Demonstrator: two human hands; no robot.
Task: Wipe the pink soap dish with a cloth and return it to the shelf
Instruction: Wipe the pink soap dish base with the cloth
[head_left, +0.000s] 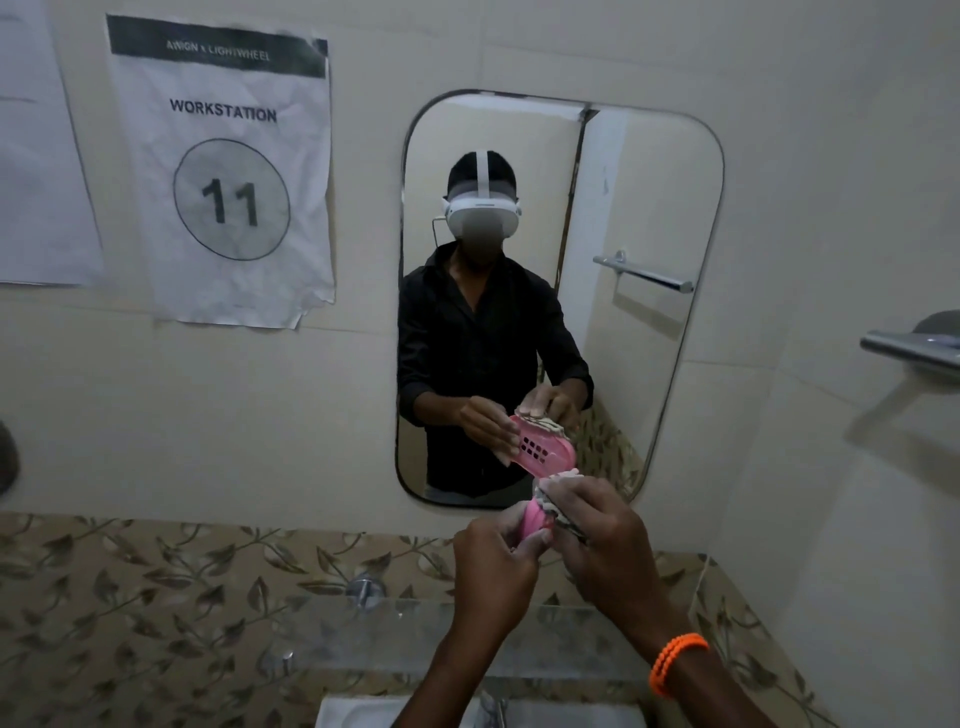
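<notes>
Your left hand (493, 564) grips the pink soap dish (535, 519) at lower centre, long axis upright; your right hand (602, 540) presses the cloth (558, 506) against it.

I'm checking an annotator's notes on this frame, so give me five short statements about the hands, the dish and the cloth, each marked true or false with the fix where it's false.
1. The left hand holds the pink soap dish. True.
2. The right hand presses a cloth against the dish. True.
3. The dish rests on the glass shelf. False: it is held up in front of the mirror, above the shelf.
4. An orange band is on the left wrist. False: it is on the right wrist.
5. The wall sign reads 11. True.
</notes>
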